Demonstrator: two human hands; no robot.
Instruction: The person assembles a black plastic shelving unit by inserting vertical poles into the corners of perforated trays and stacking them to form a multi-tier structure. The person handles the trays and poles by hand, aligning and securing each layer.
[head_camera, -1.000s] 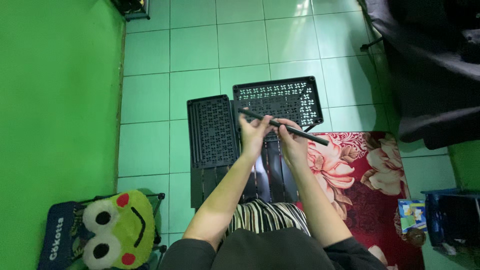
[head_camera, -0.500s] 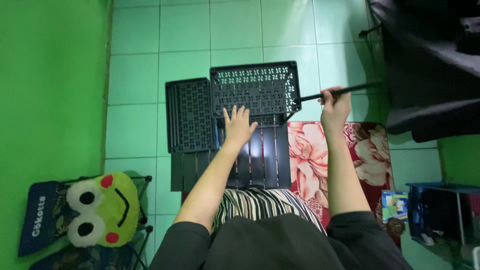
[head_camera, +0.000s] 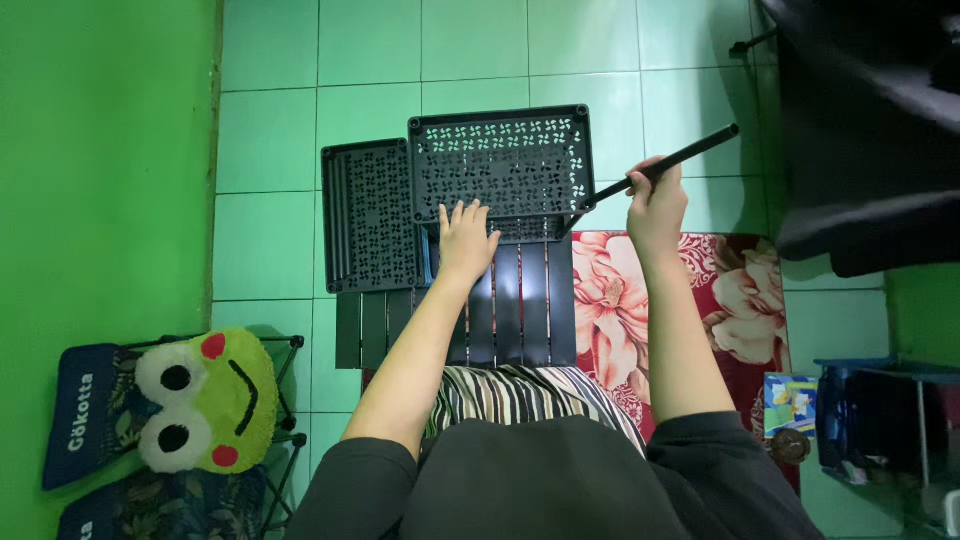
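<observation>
My left hand (head_camera: 464, 240) lies flat with fingers spread on the near edge of a black perforated plastic tray (head_camera: 502, 163) that sits on the tiled floor. My right hand (head_camera: 654, 205) is closed around a thin black rod (head_camera: 690, 157), held slanting up to the right; its lower end reaches the tray's right near corner. A second black perforated tray (head_camera: 366, 215) lies to the left, partly under the first. Beneath my forearms rest several black slats (head_camera: 520, 300) side by side.
A red floral rug (head_camera: 735, 300) covers the floor at right. A green frog plush (head_camera: 205, 400) sits on a folding stool at lower left, by the green wall (head_camera: 100, 180). Dark fabric (head_camera: 870, 130) hangs at upper right, a blue rack (head_camera: 880, 420) at lower right.
A second ago both hands held the rod over the trays. My left hand let go and settled on the tray; my right hand carried the rod to the right and tilted its far end upward.
</observation>
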